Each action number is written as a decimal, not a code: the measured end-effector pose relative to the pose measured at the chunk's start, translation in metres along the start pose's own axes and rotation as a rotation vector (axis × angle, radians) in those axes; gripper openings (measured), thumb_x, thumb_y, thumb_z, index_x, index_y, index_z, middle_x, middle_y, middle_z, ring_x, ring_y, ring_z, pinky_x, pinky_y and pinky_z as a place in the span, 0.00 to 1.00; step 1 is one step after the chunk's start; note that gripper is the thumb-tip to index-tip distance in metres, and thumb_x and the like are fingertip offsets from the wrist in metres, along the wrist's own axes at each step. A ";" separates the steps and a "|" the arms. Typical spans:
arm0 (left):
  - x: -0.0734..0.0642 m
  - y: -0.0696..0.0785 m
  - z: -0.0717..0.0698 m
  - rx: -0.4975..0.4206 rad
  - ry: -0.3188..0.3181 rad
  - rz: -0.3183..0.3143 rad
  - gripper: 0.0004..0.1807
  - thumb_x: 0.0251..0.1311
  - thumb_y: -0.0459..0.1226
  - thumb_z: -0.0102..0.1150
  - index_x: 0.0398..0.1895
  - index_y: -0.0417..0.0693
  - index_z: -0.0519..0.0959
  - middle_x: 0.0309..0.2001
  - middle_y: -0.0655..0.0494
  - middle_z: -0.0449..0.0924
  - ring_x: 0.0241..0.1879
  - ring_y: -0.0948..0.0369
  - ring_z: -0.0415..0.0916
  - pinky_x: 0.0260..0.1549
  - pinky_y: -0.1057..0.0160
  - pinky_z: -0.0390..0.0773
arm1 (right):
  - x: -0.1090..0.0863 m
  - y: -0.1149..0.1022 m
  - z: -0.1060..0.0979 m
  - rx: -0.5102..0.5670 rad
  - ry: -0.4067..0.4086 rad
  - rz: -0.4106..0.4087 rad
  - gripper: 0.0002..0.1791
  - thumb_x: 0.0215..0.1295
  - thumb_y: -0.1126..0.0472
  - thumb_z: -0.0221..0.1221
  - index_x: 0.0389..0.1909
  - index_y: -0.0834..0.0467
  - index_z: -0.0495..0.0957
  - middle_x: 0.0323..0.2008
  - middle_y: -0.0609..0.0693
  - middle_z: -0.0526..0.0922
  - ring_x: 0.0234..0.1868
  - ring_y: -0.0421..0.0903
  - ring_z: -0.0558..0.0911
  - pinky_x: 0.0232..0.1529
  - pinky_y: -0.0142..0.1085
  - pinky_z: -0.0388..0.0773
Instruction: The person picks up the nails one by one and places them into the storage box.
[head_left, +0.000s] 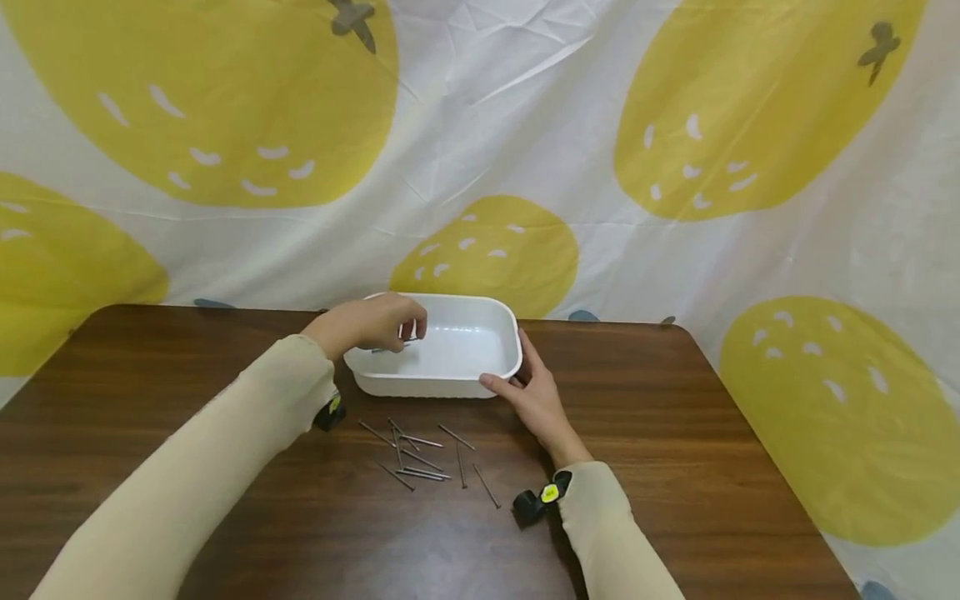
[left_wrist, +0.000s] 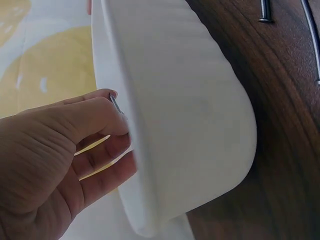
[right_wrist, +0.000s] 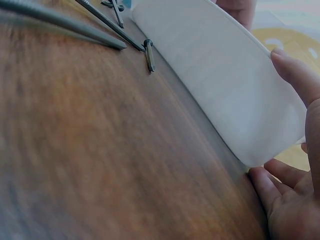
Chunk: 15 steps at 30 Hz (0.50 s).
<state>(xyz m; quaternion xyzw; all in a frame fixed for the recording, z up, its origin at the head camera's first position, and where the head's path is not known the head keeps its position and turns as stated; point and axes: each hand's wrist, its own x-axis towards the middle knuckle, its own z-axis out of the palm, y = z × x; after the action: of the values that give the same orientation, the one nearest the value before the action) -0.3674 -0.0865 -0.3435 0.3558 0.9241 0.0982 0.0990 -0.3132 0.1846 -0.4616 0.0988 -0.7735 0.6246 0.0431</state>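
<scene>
A white rectangular dish [head_left: 420, 387] with rounded corners stands near the table's far edge. My left hand [head_left: 375, 323] reaches over its left end, and between thumb and fingertips it pinches a nail [left_wrist: 115, 104]. In the left wrist view the dish wall hides the lower part of that nail. At the dish's right end my right hand [head_left: 536, 404] holds on, thumb on the rim at the near corner and fingers along the side. The right wrist view has the thumb [right_wrist: 295, 75] at the rim and other fingers low beside the base.
Several loose nails [head_left: 423, 476] lie scattered on the brown wooden table [head_left: 637, 417], in front of the dish. Behind the table hangs a white cloth [head_left: 480, 150] with yellow fruit shapes. A black wrist camera [head_left: 528, 507] sits low over the table, right of the nails.
</scene>
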 end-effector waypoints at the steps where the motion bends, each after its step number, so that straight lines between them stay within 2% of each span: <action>1: 0.001 -0.002 0.002 0.002 0.008 -0.003 0.12 0.54 0.26 0.63 0.42 0.42 0.81 0.36 0.50 0.81 0.36 0.56 0.76 0.40 0.58 0.78 | 0.000 0.000 0.000 -0.003 -0.001 -0.003 0.53 0.59 0.60 0.70 0.81 0.47 0.50 0.78 0.52 0.60 0.72 0.56 0.70 0.70 0.52 0.70; 7: 0.007 -0.012 0.014 0.022 0.054 0.026 0.11 0.52 0.25 0.63 0.38 0.44 0.81 0.34 0.51 0.82 0.36 0.57 0.77 0.41 0.57 0.78 | 0.000 -0.002 -0.001 -0.003 -0.012 -0.006 0.53 0.60 0.60 0.70 0.81 0.46 0.50 0.79 0.51 0.59 0.73 0.56 0.70 0.70 0.51 0.69; 15: 0.014 -0.024 0.029 -0.010 0.069 0.048 0.12 0.48 0.23 0.59 0.36 0.41 0.81 0.31 0.49 0.81 0.33 0.57 0.76 0.40 0.58 0.78 | -0.001 -0.002 -0.001 0.005 -0.011 -0.007 0.53 0.60 0.62 0.70 0.81 0.47 0.50 0.79 0.52 0.58 0.73 0.56 0.70 0.70 0.52 0.69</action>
<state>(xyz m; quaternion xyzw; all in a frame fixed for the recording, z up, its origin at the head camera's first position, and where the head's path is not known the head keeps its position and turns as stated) -0.3855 -0.0916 -0.3793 0.3740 0.9176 0.1172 0.0664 -0.3119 0.1850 -0.4594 0.1049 -0.7717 0.6259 0.0409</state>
